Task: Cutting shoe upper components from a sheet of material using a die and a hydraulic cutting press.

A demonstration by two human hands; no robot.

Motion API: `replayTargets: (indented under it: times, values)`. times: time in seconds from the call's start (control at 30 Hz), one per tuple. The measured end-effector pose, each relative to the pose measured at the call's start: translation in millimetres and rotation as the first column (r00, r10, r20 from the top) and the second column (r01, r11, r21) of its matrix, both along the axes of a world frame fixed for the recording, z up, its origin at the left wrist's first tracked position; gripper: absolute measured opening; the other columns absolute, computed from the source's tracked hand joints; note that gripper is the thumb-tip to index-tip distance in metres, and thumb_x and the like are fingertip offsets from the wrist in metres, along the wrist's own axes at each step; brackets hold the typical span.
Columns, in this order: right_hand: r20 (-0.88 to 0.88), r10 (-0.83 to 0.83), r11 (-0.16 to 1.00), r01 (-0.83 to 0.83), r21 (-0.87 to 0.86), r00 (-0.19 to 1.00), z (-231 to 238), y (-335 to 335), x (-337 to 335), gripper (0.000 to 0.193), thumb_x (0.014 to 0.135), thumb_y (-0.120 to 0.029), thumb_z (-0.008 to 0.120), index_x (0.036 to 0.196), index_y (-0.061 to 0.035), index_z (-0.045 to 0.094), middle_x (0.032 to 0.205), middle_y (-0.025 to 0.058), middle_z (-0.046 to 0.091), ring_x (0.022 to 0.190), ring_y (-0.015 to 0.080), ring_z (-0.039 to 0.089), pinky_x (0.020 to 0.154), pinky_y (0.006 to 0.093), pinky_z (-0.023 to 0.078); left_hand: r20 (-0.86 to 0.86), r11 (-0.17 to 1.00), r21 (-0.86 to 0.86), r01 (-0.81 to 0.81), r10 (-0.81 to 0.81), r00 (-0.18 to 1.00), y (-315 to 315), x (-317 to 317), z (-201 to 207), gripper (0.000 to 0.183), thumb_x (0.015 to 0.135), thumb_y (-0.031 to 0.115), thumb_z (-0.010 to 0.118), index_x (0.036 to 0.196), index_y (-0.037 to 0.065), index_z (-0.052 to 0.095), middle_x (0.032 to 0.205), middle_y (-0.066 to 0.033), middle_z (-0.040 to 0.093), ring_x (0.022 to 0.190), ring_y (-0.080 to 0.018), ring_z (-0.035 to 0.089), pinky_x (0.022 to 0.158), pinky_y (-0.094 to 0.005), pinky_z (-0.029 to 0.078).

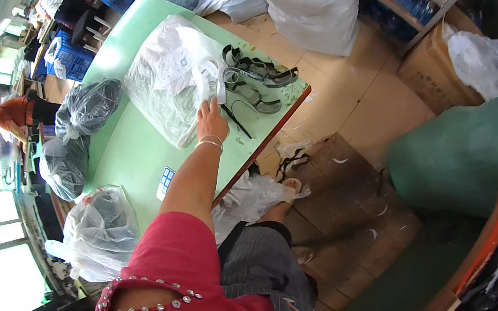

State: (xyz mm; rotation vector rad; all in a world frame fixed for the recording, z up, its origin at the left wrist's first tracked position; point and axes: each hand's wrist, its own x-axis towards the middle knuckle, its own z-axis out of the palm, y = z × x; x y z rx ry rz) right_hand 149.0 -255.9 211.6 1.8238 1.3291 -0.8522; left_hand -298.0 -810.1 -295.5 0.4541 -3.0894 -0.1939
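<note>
My left hand [212,125], with a bracelet at the wrist, reaches over the green table. Its fingers are stretched out and look apart, at the edge of a clear plastic bag [160,98] and the lower end of a looped white strip [210,78]. I cannot tell whether the fingertips touch the strip. Just right of the fingers lies a slim black tool [236,121]. Beyond it, near the table's corner, are a black strappy sandal upper [262,69] and a grey one [254,98]. My right hand does not show.
The green table [123,161] has a reddish edge. Dark-filled bags [89,106] line its left side, with a clear bag [101,230] nearer me. White sacks [307,7], a carton [437,72] and a large green sack [467,149] stand on the floor. Another person [12,114] is at far left.
</note>
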Motion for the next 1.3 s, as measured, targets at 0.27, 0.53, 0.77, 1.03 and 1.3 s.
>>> replayTargets:
  times: [0.27, 0.53, 0.77, 1.03, 1.3]
  values:
    - [0.046, -0.034, 0.999, 0.034, 0.002, 0.998, -31, 14, 20, 0.029, 0.089, -0.024, 0.059, 0.109, -0.0034, 0.066, 0.073, 0.0061, 0.059, 0.063, 0.0213, 0.056, 0.059, 0.0364, 0.049, 0.184, 0.94, -0.26, -0.219, 0.271, 0.945, -29, -59, 38, 0.021, 0.089, 0.011, 0.051, 0.109, 0.012, 0.054, 0.112, -0.0083, 0.054, 0.105, -0.0279, 0.054, 0.086, -0.0402, 0.047]
    - [0.052, -0.032, 0.999, 0.031, 0.015, 0.998, -41, 23, 50, 0.029, 0.089, -0.024, 0.059, 0.109, -0.0034, 0.066, 0.073, 0.0065, 0.06, 0.063, 0.0217, 0.057, 0.059, 0.0366, 0.049, 0.249, 0.786, -0.32, 0.528, -0.468, 0.848, -26, -40, 27, 0.017, 0.087, 0.016, 0.054, 0.099, 0.019, 0.065, 0.1, -0.0052, 0.053, 0.103, -0.0247, 0.051, 0.089, -0.0382, 0.036]
    - [0.049, -0.037, 0.998, 0.034, 0.06, 0.998, -43, 22, 68, 0.029, 0.089, -0.024, 0.059, 0.109, -0.0034, 0.066, 0.074, 0.0069, 0.06, 0.063, 0.0219, 0.057, 0.059, 0.0367, 0.049, 0.383, 0.969, -0.238, 0.068, 0.03, 0.923, 9, -64, 49, 0.036, 0.087, 0.044, 0.056, 0.103, 0.015, 0.071, 0.11, -0.0067, 0.064, 0.113, -0.0227, 0.052, 0.1, -0.0429, 0.03]
    - [0.052, -0.064, 0.993, 0.058, 0.103, 0.997, -38, 7, 92, 0.029, 0.089, -0.024, 0.059, 0.109, -0.0035, 0.066, 0.074, 0.0074, 0.06, 0.063, 0.0223, 0.057, 0.059, 0.0369, 0.049, 0.581, 0.931, -0.346, 0.117, 0.115, 0.806, 9, -105, 48, 0.031, 0.089, 0.033, 0.051, 0.102, 0.014, 0.072, 0.11, -0.0089, 0.07, 0.104, -0.0238, 0.066, 0.108, -0.0426, 0.027]
    - [0.061, -0.053, 0.988, 0.044, 0.147, 0.997, -22, 12, 112, 0.029, 0.089, -0.024, 0.059, 0.109, -0.0035, 0.066, 0.075, 0.0078, 0.061, 0.064, 0.0226, 0.057, 0.06, 0.0371, 0.049, 0.6, 0.908, -0.349, 0.234, 0.024, 0.8, -34, -112, 84, 0.037, 0.084, 0.037, 0.059, 0.109, 0.011, 0.069, 0.119, -0.0101, 0.062, 0.11, -0.025, 0.06, 0.1, -0.0442, 0.038]
